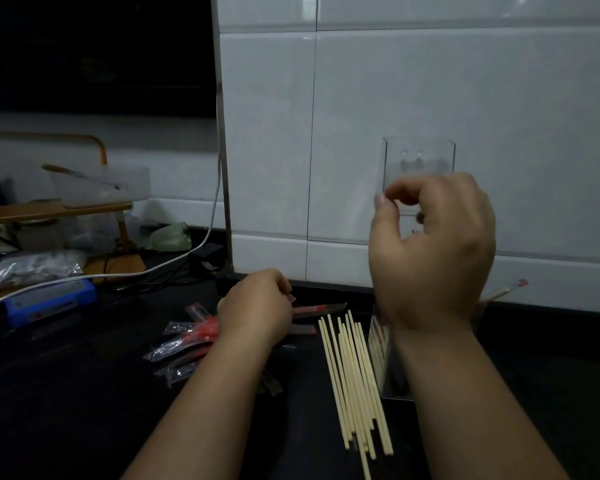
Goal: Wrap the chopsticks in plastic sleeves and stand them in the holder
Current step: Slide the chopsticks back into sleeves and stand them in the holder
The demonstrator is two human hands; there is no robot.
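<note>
Presently, furthest out from my left hand [257, 303], a blue device [49, 299] and a white cable [174, 261] lie at the back of the dark counter [84, 410], well apart from the work. Just beside and partly under that hand is the heap of plastic sleeves [187, 337]: thin, crinkled clear film with red bands, fanned loosely, in my judgement so that one can be drawn off at a time. My left hand is lowered onto the heap with fingers curled under. A clear end shows at the fingertips, but the knuckles hide the grip, so I cannot tell whether a sleeve is held. Between my hands lie the bare chopsticks [354, 375], pale, slim, straight sticks in a rough parallel bundle, unwrapped and within reach of either hand. Behind my right wrist stands the holder [383, 358], a shiny upright box mirroring the sticks. My right hand [433, 244] is raised above it, before a clear wall box [419, 154], fingers curled and thumb drawn toward forefinger. Nothing shows between them, though clear film might not, so I cannot tell. Just right of that wrist a wrapped chopstick [506, 289], red-tipped, leans out, apparently from the holder.
</note>
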